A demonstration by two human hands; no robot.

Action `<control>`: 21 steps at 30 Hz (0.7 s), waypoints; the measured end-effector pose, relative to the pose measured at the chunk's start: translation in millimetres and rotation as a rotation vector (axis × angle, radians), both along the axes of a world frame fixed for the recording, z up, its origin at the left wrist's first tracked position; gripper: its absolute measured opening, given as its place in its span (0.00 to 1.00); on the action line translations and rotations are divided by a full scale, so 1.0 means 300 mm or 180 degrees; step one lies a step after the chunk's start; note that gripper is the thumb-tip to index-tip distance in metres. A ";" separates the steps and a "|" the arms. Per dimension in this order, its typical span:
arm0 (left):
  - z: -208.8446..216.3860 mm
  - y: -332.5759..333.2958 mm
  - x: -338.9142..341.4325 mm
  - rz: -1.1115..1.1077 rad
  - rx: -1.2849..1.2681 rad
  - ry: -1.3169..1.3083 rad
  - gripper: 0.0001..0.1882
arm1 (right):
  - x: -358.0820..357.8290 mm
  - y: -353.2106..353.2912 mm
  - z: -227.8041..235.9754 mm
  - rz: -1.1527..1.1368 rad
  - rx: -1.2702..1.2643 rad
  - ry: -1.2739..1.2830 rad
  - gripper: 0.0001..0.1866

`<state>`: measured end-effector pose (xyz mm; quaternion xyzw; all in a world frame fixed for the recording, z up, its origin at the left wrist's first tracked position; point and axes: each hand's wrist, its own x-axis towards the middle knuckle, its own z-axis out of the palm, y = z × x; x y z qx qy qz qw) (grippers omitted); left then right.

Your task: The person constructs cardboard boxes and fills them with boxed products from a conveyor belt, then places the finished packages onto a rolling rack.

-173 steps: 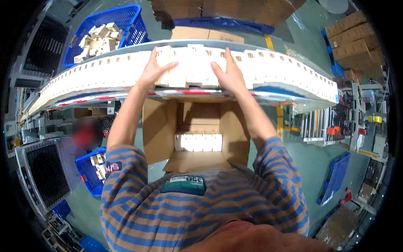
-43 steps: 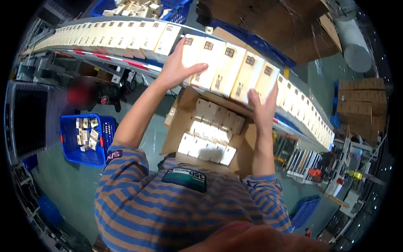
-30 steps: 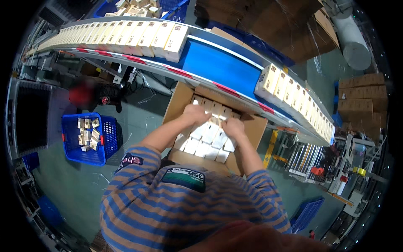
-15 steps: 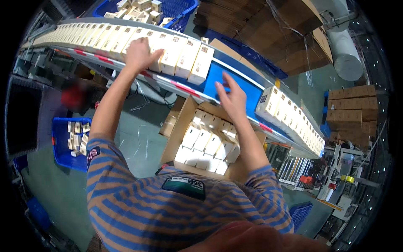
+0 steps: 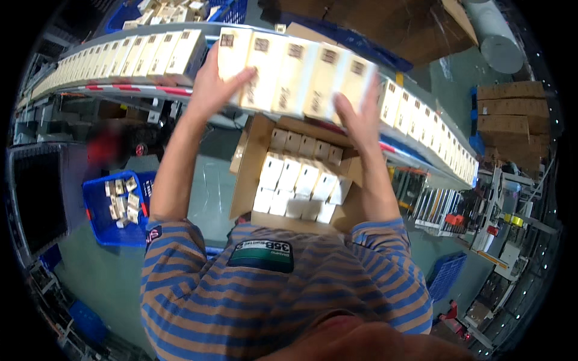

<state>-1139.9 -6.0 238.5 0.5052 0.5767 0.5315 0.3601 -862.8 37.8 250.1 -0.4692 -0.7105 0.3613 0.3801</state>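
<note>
Several slim cream-coloured cartons (image 5: 294,75), standing side by side in a row, are squeezed between my two hands. My left hand (image 5: 212,90) presses the left end of the row, its thumb lying over the front faces. At the right end my right hand (image 5: 362,115) clamps the last carton, thumb on its front. The row appears raised in front of the conveyor. Just below it stands an open cardboard box (image 5: 248,180), with several similar white-topped cartons (image 5: 290,174) packed upright inside.
More cartons line the conveyor to the left (image 5: 132,57) and right (image 5: 421,120). A red-and-white striped rail (image 5: 171,91) edges it. Blue baskets with loose cartons sit behind the conveyor and at the left (image 5: 99,225). Stacked brown boxes (image 5: 512,114) stand at the right.
My hands have closed on a row of cartons from the left group. The row has come up and to the right, leaving a gap at that group's end.
</note>
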 end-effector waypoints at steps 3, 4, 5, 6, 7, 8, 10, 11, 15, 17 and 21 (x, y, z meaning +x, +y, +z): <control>-0.060 -0.280 0.206 0.0143 0.0014 0.0668 0.40 | 0.199 -0.263 -0.020 -0.0213 0.0061 0.0216 0.44; -0.155 -0.367 0.286 0.0235 -0.0135 0.0438 0.44 | 0.236 -0.360 -0.060 -0.0537 -0.0279 0.0103 0.46; -0.234 -0.425 0.367 0.0306 -0.0285 0.0222 0.47 | 0.270 -0.434 -0.124 -0.0877 -0.0628 0.0010 0.49; -0.276 -0.448 0.426 -0.0043 -0.0169 0.0933 0.50 | 0.324 -0.491 -0.278 -0.0867 0.0150 -0.0713 0.51; -0.285 -0.450 0.465 -0.0304 -0.0053 0.1654 0.53 | 0.299 -0.497 -0.306 -0.0760 0.0919 -0.1432 0.54; -0.292 -0.438 0.463 -0.0884 -0.0129 0.2615 0.58 | 0.313 -0.517 -0.303 -0.0485 0.0175 -0.1049 0.57; -0.248 -0.310 0.449 -0.1876 -0.1269 0.3028 0.60 | 0.347 -0.414 -0.239 0.0325 -0.0486 -0.1923 0.56; -0.218 -0.250 0.444 -0.2400 -0.1881 0.3161 0.61 | 0.356 -0.353 -0.214 0.0766 -0.0864 -0.2364 0.56; -0.265 -0.044 0.458 -0.3275 -0.1965 0.2834 0.63 | 0.393 -0.123 -0.316 0.1304 -0.2025 -0.2208 0.47; -0.323 0.022 0.451 -0.3125 -0.1937 0.2848 0.60 | 0.343 -0.090 -0.302 0.1139 -0.1744 -0.2692 0.43; -0.286 -0.184 0.456 -0.2248 -0.0008 0.4264 0.56 | 0.331 -0.263 -0.238 0.1315 -0.0076 -0.2485 0.51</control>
